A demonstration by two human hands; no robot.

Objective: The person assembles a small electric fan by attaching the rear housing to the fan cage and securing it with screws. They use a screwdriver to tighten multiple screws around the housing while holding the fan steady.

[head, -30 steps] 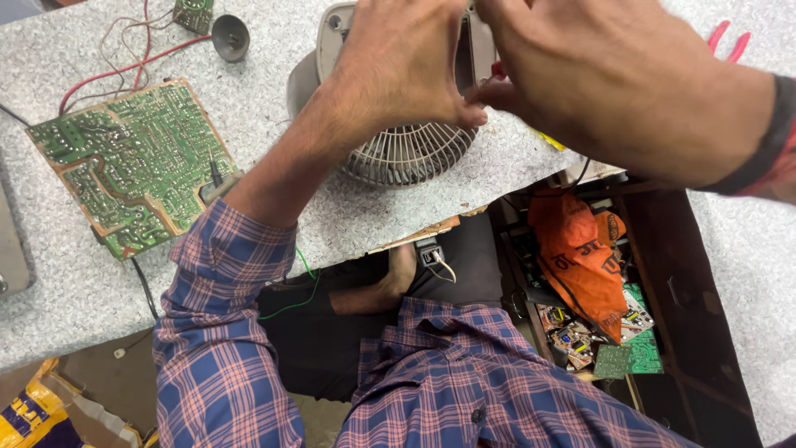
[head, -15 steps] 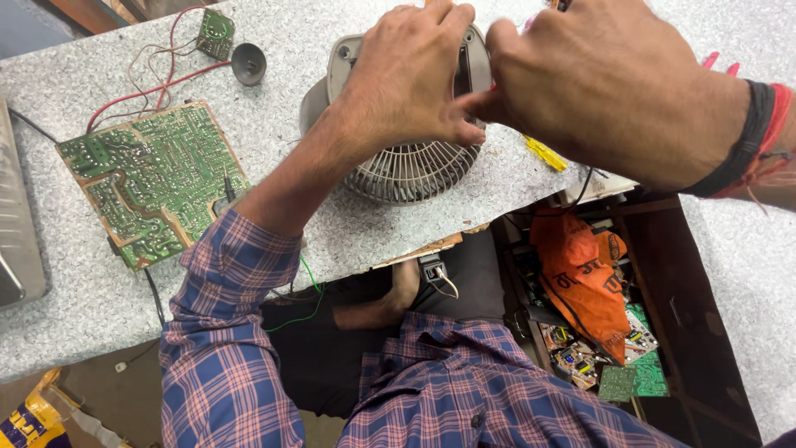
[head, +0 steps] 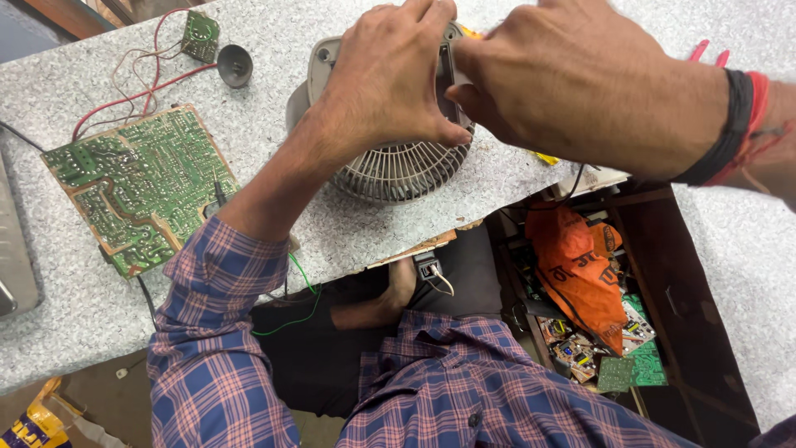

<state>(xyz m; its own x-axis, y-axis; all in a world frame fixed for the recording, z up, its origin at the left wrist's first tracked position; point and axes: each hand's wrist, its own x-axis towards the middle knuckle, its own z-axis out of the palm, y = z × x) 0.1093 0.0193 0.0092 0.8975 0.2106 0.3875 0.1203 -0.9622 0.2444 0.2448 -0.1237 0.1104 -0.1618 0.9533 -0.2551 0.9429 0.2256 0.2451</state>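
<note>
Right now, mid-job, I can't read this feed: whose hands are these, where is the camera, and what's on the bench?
There is no machine here. The camera sits on a person's head and looks down, so both hands are that person's own. The left hand and the right hand close around the top of a small grey fan with a slatted grille, which rests on a speckled grey worktop. Further left lie a large green circuit board, a smaller board joined by red wires, and a small dark funnel-shaped part. Below the bench edge you see the plaid shirt, and an orange bag in an open compartment. What the fingers are doing on the fan is hidden.
</note>
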